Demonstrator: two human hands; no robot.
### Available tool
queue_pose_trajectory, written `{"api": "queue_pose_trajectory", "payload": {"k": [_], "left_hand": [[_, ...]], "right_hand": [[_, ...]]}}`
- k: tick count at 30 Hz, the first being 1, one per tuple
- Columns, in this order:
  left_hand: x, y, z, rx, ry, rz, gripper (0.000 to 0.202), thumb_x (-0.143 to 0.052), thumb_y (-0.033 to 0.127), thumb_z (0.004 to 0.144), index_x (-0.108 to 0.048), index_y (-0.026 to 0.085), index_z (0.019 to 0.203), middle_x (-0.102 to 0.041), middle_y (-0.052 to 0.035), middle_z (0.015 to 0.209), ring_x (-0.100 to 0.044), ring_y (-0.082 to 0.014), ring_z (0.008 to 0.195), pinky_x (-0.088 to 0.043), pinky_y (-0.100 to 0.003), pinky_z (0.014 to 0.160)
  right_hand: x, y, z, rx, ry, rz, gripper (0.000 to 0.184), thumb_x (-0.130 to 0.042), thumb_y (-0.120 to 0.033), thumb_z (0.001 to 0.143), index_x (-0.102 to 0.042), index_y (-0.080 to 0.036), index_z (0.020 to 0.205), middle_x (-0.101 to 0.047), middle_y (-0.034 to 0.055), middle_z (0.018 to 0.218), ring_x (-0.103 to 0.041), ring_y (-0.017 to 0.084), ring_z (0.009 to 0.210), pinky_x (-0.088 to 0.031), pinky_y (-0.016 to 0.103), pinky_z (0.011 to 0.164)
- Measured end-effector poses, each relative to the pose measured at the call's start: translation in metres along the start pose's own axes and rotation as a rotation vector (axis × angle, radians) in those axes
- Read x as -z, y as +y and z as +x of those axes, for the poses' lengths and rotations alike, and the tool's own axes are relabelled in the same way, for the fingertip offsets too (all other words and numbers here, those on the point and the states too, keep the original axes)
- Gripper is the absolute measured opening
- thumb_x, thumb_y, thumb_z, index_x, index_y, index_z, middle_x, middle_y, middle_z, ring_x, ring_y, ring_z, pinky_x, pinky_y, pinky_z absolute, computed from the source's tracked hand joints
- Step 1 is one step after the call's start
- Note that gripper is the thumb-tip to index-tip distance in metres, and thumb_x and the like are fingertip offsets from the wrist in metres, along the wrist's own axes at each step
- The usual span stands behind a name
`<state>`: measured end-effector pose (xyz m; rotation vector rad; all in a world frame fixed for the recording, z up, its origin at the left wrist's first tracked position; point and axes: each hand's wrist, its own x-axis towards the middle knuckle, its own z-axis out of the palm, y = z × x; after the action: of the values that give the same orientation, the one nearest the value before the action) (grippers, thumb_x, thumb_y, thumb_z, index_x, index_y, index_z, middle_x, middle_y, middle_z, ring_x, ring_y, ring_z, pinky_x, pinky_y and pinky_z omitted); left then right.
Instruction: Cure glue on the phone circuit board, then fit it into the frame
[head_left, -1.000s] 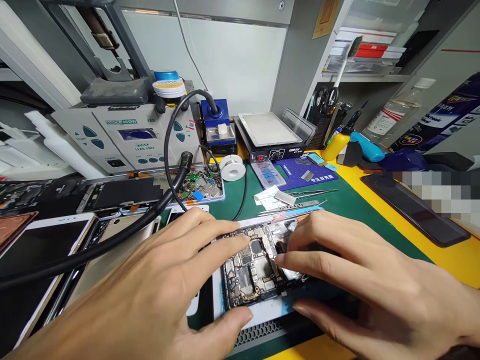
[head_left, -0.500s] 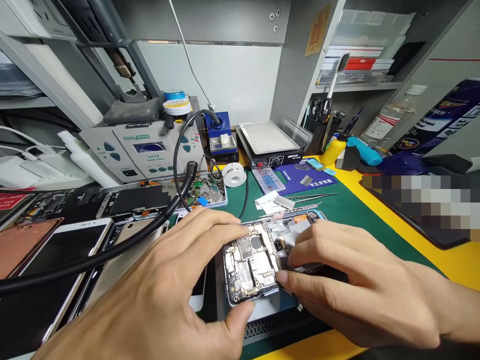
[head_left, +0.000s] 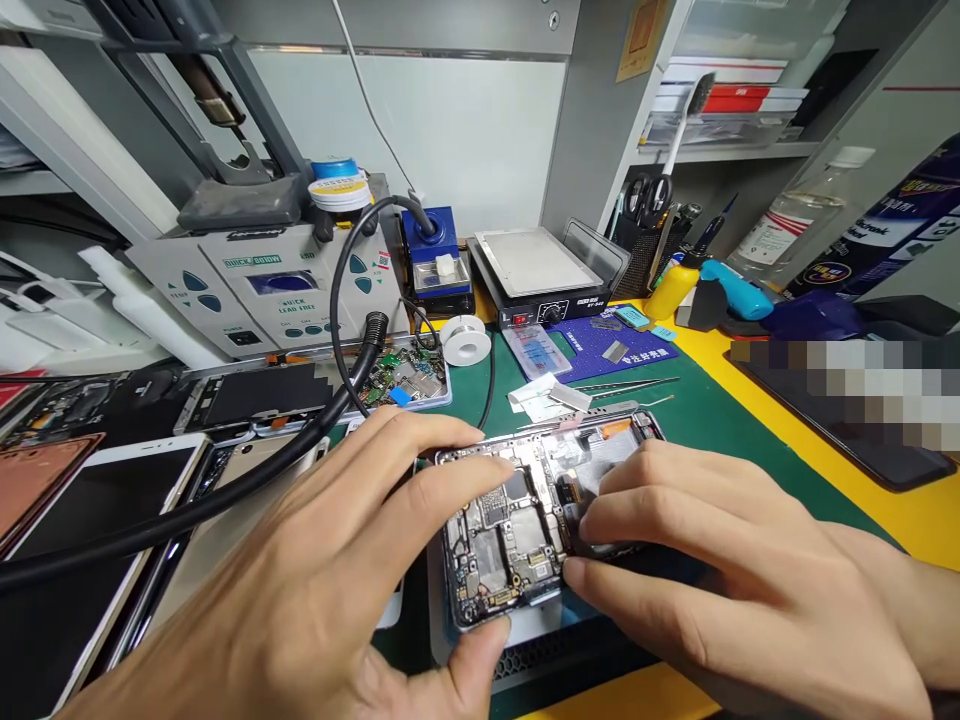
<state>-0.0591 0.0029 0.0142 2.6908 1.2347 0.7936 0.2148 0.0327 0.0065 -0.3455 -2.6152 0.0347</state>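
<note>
The left hand (head_left: 315,570) reaches in from the lower left, palm down, its fingers stretched over the far-left part of an opened smartphone (head_left: 499,535) and its thumb low against the phone's near edge, so the hand spans the body in a wide grip. The right hand (head_left: 720,570) comes in from the right, fingers curled over the other half and thumb pressed at the near edge, holding in a narrower, pinching shape. From here, those fingers hide whatever they are working at, though something dark sits beneath them.

The phone lies between both hands with its exposed logic board (head_left: 499,540) facing up, over a pale grey panel (head_left: 442,610) at the near edge of a green work mat (head_left: 712,450). Beyond it on the mat lie fine tweezers (head_left: 626,385), a white paper packet (head_left: 536,398), and a blue parts mat (head_left: 622,355). Further back stand a solder reel (head_left: 466,340) and a hot plate (head_left: 532,265). To the left, a thick black hose (head_left: 225,500) runs past the left hand from a soldering station (head_left: 262,285), and a tray of small circuit boards (head_left: 405,385) sits just behind it.
</note>
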Motion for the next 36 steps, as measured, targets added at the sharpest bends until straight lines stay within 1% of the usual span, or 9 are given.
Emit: {"api": "queue_pose_trajectory", "payload": {"k": [3,6,9,12,18,24,27,32,36], "left_hand": [[0.0,0.001,-0.001,0.012,-0.018,0.01,0.072,-0.067,0.015,0.068,-0.048,0.031,0.136,-0.056,-0.0031,0.136,-0.058,-0.0288,0.125,-0.051,-0.041,0.109],[0.0,0.001,0.0,-0.005,-0.012,0.007,0.069,-0.067,0.013,0.069,-0.048,0.03,0.134,-0.058,-0.0027,0.134,-0.059,-0.0272,0.123,-0.051,-0.04,0.109],[0.001,-0.001,0.003,-0.034,0.019,-0.021,0.066,-0.067,0.012,0.068,-0.049,0.028,0.13,-0.06,-0.0021,0.13,-0.059,-0.024,0.121,-0.05,-0.036,0.109],[0.004,-0.004,0.004,-0.052,0.003,-0.029,0.067,-0.066,0.013,0.069,-0.047,0.026,0.131,-0.058,-0.0029,0.133,-0.056,-0.0231,0.124,-0.046,-0.035,0.112],[0.004,-0.007,0.003,-0.058,-0.006,-0.026,0.067,-0.067,0.013,0.07,-0.047,0.024,0.133,-0.056,-0.0023,0.134,-0.052,-0.0201,0.126,-0.039,-0.03,0.115],[-0.004,-0.007,0.0,-0.02,0.058,-0.013,0.069,-0.068,0.017,0.07,-0.049,0.022,0.136,-0.056,-0.0015,0.135,-0.051,-0.0208,0.127,-0.032,-0.03,0.12],[-0.004,-0.007,0.0,-0.031,0.019,-0.022,0.07,-0.068,0.018,0.071,-0.047,0.022,0.137,-0.055,-0.0012,0.136,-0.05,-0.019,0.127,-0.031,-0.027,0.12],[-0.003,-0.009,0.003,-0.011,-0.013,-0.016,0.069,-0.068,0.017,0.071,-0.047,0.025,0.137,-0.053,-0.001,0.139,-0.049,-0.0195,0.129,-0.032,-0.029,0.119],[-0.003,-0.009,0.003,0.01,-0.04,-0.019,0.068,-0.068,0.017,0.072,-0.048,0.026,0.136,-0.053,-0.0007,0.138,-0.05,-0.0188,0.128,-0.035,-0.029,0.116]], "right_hand": [[-0.001,0.0,0.0,-0.01,-0.006,0.005,0.029,-0.07,-0.017,0.081,-0.071,-0.014,0.11,-0.068,0.0063,0.095,-0.057,0.017,0.079,-0.044,0.034,0.065],[-0.004,-0.002,0.0,-0.005,0.014,0.019,0.029,-0.072,-0.013,0.08,-0.071,-0.013,0.109,-0.068,0.0063,0.095,-0.057,0.017,0.08,-0.044,0.034,0.066],[-0.007,-0.004,0.0,-0.062,0.097,0.013,0.035,-0.075,-0.008,0.077,-0.07,-0.011,0.112,-0.069,0.0074,0.096,-0.057,0.018,0.081,-0.044,0.034,0.069],[-0.008,-0.006,-0.001,-0.133,0.147,0.004,0.033,-0.076,-0.012,0.079,-0.071,-0.011,0.112,-0.069,0.0082,0.095,-0.056,0.018,0.082,-0.044,0.035,0.07],[-0.003,-0.006,0.004,-0.089,0.09,-0.031,0.022,-0.066,-0.008,0.086,-0.074,-0.012,0.106,-0.069,0.0078,0.096,-0.055,0.018,0.081,-0.042,0.034,0.068],[-0.005,-0.006,0.003,-0.076,0.127,-0.013,0.01,-0.071,-0.009,0.084,-0.074,-0.011,0.093,-0.067,0.0079,0.089,-0.055,0.018,0.08,-0.045,0.034,0.067],[-0.008,-0.004,0.002,-0.07,0.128,-0.012,0.011,-0.072,-0.009,0.083,-0.074,-0.009,0.094,-0.067,0.0088,0.087,-0.055,0.019,0.081,-0.046,0.035,0.068],[-0.01,-0.001,0.002,-0.041,0.148,-0.03,0.009,-0.073,-0.01,0.082,-0.074,-0.01,0.091,-0.066,0.0092,0.086,-0.054,0.02,0.079,-0.046,0.035,0.067],[-0.01,0.002,0.001,-0.007,0.124,-0.056,0.023,-0.072,-0.012,0.081,-0.072,-0.011,0.104,-0.065,0.0095,0.088,-0.055,0.02,0.08,-0.048,0.035,0.067]]}}
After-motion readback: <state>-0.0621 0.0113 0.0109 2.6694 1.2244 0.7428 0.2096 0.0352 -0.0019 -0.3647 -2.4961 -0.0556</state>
